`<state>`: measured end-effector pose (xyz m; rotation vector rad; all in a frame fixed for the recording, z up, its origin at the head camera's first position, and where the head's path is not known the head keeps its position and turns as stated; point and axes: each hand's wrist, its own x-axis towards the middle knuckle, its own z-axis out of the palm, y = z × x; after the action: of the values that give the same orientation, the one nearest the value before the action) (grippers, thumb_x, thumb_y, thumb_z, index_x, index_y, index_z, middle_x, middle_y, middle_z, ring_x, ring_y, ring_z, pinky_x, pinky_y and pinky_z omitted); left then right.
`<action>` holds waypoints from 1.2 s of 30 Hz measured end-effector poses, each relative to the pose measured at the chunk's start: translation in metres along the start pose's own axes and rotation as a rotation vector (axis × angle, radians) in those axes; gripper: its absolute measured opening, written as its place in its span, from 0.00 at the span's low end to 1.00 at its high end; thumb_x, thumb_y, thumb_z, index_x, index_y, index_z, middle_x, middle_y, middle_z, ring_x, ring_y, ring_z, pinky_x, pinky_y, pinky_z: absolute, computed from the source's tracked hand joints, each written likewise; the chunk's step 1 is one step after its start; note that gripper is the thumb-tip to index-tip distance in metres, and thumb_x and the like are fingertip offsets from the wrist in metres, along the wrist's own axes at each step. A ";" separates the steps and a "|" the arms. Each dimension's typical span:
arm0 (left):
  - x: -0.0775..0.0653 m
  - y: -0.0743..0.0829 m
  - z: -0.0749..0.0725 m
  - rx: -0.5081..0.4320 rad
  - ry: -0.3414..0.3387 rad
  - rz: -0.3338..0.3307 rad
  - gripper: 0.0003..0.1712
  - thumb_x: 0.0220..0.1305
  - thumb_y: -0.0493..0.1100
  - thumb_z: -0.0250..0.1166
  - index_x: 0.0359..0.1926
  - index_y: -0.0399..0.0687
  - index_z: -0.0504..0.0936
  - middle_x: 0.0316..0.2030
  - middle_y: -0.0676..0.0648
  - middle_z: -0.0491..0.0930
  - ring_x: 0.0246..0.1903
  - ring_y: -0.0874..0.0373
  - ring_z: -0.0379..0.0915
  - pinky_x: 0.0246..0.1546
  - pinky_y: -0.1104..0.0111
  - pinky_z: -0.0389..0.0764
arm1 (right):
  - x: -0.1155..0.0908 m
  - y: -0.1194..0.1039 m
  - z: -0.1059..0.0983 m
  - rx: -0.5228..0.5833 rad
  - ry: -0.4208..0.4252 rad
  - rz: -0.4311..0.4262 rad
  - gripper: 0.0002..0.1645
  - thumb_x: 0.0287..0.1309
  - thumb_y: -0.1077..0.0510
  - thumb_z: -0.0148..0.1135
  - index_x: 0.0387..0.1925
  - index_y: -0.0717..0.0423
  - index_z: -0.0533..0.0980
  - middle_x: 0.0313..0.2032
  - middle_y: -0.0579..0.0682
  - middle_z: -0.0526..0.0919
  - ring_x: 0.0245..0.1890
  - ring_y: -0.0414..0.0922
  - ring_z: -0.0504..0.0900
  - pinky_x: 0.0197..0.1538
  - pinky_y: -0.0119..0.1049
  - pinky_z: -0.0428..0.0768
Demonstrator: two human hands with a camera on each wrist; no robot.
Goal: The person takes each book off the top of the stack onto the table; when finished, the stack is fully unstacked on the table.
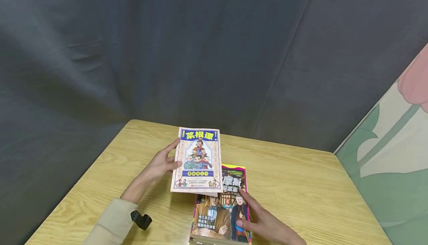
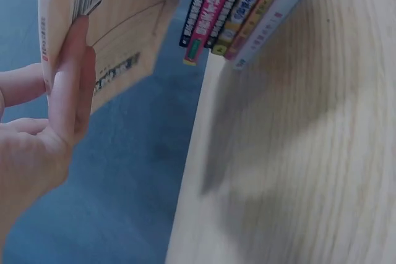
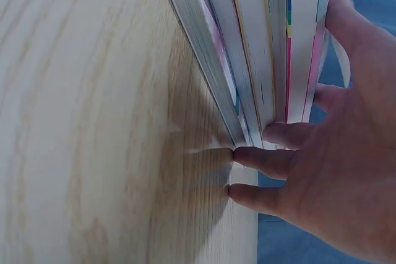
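Note:
My left hand [image 1: 162, 165] pinches a thin book [image 1: 198, 161] with a pale cover and blue title band by its left edge, thumb on the front and fingers behind. In the left wrist view, the back cover [image 2: 124, 47] shows a barcode. The book is lifted, partly overlapping a stack of several books [image 1: 217, 219], whose top cover shows a figure in a brown coat. My right hand [image 1: 267, 224] rests along the stack's right side; the right wrist view shows fairly straight fingers [image 3: 263, 162] touching the lower books' page edges [image 3: 247, 60].
The stack stands near the front edge of a light wooden table [image 1: 301, 193]. A dark curtain [image 1: 214, 51] hangs behind the table, and a flower-patterned panel [image 1: 391, 155] is at the right. A small black device [image 1: 141, 219] sits at the left sleeve.

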<state>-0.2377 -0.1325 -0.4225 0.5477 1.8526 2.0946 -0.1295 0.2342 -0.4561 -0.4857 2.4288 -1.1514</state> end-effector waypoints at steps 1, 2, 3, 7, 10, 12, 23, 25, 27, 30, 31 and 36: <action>0.001 -0.002 -0.001 0.002 0.017 -0.001 0.47 0.66 0.28 0.56 0.77 0.52 0.40 0.63 0.27 0.65 0.42 0.45 0.82 0.32 0.57 0.85 | 0.000 0.001 0.000 0.006 -0.003 0.003 0.50 0.65 0.43 0.57 0.76 0.39 0.38 0.75 0.62 0.38 0.70 0.69 0.42 0.60 0.73 0.56; 0.002 -0.003 -0.002 0.002 0.033 -0.005 0.47 0.66 0.28 0.55 0.77 0.52 0.40 0.64 0.27 0.63 0.42 0.45 0.82 0.33 0.56 0.85 | -0.001 0.001 0.000 0.010 -0.004 0.007 0.49 0.66 0.43 0.57 0.76 0.38 0.38 0.75 0.62 0.38 0.70 0.69 0.42 0.60 0.74 0.56; 0.003 -0.005 -0.004 0.002 0.050 -0.013 0.47 0.66 0.27 0.55 0.77 0.52 0.40 0.65 0.28 0.62 0.41 0.46 0.82 0.33 0.56 0.85 | -0.001 0.002 0.001 0.016 -0.006 0.012 0.49 0.66 0.43 0.57 0.76 0.38 0.38 0.75 0.62 0.38 0.70 0.70 0.42 0.60 0.74 0.55; 0.012 -0.008 -0.013 0.010 0.128 -0.030 0.46 0.66 0.27 0.55 0.77 0.54 0.42 0.67 0.32 0.59 0.39 0.48 0.83 0.34 0.55 0.85 | -0.001 0.002 0.002 0.020 -0.002 0.009 0.49 0.66 0.43 0.56 0.76 0.37 0.38 0.75 0.62 0.38 0.70 0.70 0.42 0.60 0.74 0.56; 0.019 -0.008 -0.021 0.007 0.173 -0.029 0.47 0.66 0.28 0.54 0.77 0.55 0.41 0.69 0.36 0.55 0.40 0.51 0.83 0.36 0.56 0.85 | 0.000 0.001 0.004 0.013 0.008 -0.004 0.48 0.66 0.44 0.56 0.76 0.38 0.39 0.75 0.62 0.39 0.70 0.69 0.42 0.61 0.73 0.56; 0.022 -0.007 -0.026 0.007 0.193 -0.029 0.46 0.67 0.28 0.54 0.77 0.54 0.40 0.71 0.37 0.51 0.40 0.54 0.82 0.37 0.58 0.85 | 0.000 0.001 0.005 0.017 0.012 -0.005 0.48 0.66 0.44 0.56 0.76 0.38 0.40 0.75 0.62 0.41 0.70 0.69 0.44 0.61 0.73 0.56; 0.053 0.008 -0.054 0.047 0.296 -0.057 0.45 0.67 0.28 0.51 0.77 0.54 0.41 0.73 0.43 0.44 0.38 0.59 0.78 0.37 0.63 0.83 | 0.001 0.000 0.008 0.001 0.025 0.020 0.48 0.65 0.41 0.57 0.76 0.37 0.42 0.74 0.63 0.46 0.69 0.70 0.49 0.60 0.74 0.57; 0.059 0.009 -0.060 0.037 0.326 -0.071 0.44 0.67 0.28 0.51 0.77 0.55 0.43 0.74 0.44 0.44 0.38 0.60 0.77 0.35 0.67 0.82 | 0.001 0.000 0.007 0.007 0.019 0.026 0.48 0.65 0.41 0.57 0.76 0.37 0.42 0.74 0.63 0.46 0.69 0.70 0.48 0.60 0.73 0.57; 0.066 0.010 -0.064 0.025 0.357 -0.086 0.42 0.68 0.29 0.50 0.77 0.56 0.45 0.74 0.46 0.46 0.38 0.61 0.76 0.33 0.69 0.81 | 0.000 0.000 0.007 0.016 0.017 0.040 0.48 0.65 0.41 0.56 0.76 0.36 0.42 0.74 0.62 0.45 0.69 0.70 0.48 0.60 0.74 0.56; 0.075 0.009 -0.067 0.016 0.385 -0.102 0.40 0.69 0.31 0.50 0.76 0.56 0.47 0.74 0.47 0.48 0.37 0.62 0.74 0.31 0.72 0.79 | 0.000 0.000 0.005 0.024 0.019 0.058 0.47 0.65 0.41 0.56 0.76 0.34 0.41 0.74 0.62 0.45 0.69 0.70 0.47 0.59 0.75 0.56; 0.079 0.008 -0.068 0.008 0.386 -0.106 0.40 0.69 0.31 0.50 0.76 0.56 0.48 0.74 0.47 0.48 0.37 0.63 0.74 0.31 0.71 0.79 | -0.001 0.000 0.005 0.023 0.021 0.062 0.47 0.65 0.40 0.56 0.76 0.34 0.42 0.74 0.62 0.45 0.69 0.70 0.47 0.59 0.75 0.55; 0.091 0.001 -0.070 -0.003 0.382 -0.145 0.39 0.68 0.30 0.51 0.76 0.54 0.51 0.74 0.47 0.50 0.36 0.62 0.76 0.35 0.69 0.80 | -0.002 0.001 0.004 0.036 0.017 0.062 0.47 0.65 0.41 0.56 0.76 0.34 0.42 0.74 0.63 0.46 0.69 0.71 0.48 0.59 0.75 0.56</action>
<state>-0.3507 -0.1525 -0.4199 0.0045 2.0129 2.2180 -0.1259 0.2327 -0.4590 -0.3886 2.4153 -1.1749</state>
